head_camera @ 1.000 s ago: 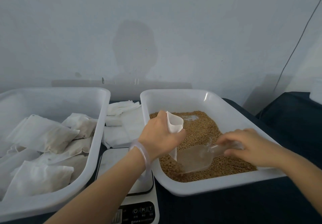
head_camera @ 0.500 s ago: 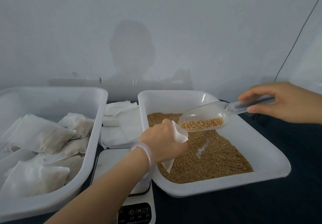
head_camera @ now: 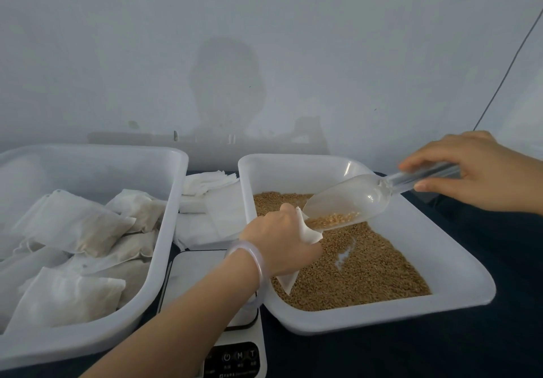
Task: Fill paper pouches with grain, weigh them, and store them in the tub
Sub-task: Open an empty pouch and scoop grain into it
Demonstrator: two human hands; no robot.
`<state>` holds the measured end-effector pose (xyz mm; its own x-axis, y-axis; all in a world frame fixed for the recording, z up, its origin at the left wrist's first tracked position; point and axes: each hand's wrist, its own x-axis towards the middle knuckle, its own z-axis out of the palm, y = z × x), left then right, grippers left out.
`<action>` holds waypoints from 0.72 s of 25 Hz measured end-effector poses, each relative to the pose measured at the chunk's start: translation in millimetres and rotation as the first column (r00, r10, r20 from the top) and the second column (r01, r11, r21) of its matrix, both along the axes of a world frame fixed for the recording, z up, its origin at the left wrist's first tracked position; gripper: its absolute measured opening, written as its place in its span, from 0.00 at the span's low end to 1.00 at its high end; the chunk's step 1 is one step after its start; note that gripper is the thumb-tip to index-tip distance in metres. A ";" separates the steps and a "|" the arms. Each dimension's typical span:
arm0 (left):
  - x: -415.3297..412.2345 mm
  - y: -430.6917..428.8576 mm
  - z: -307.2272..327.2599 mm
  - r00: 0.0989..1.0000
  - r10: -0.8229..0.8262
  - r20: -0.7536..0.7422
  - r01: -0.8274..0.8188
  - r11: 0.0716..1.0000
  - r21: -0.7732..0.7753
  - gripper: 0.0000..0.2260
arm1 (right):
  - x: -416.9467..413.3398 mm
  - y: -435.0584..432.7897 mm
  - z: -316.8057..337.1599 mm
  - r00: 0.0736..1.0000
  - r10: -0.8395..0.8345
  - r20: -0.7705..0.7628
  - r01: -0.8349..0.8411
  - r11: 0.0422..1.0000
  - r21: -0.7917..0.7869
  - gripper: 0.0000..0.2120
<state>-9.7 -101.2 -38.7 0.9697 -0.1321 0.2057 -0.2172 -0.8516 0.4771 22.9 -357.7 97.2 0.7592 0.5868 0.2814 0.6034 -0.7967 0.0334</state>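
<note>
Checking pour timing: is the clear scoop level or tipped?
Tipped. The scoop slants down from its handle, grain gathered at the lip, which meets the open pouch mouth.

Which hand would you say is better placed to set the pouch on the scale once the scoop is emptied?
Probably left. The left hand grips the pouch, and the scale lies just beneath its wrist; the right hand holds the scoop, off beyond the grain tray's right edge.
</note>
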 end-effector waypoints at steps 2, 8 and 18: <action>-0.1 0.6 -0.2 1.000 0.002 0.008 -0.002 1.000 -0.006 0.15 | 1.3 -7.4 -10.8 0.989 -0.019 -0.144 0.038 0.991 0.127 0.16; -0.9 4.9 -0.4 0.999 -0.037 0.012 0.038 0.998 -0.050 0.13 | 0.7 -25.1 -59.0 0.909 -0.108 -0.403 0.209 0.954 0.215 0.10; -2.7 4.7 0.1 0.998 -0.061 0.027 0.063 0.997 -0.049 0.12 | -3.4 23.6 -123.8 0.839 -0.238 -0.489 0.237 0.969 -0.066 0.09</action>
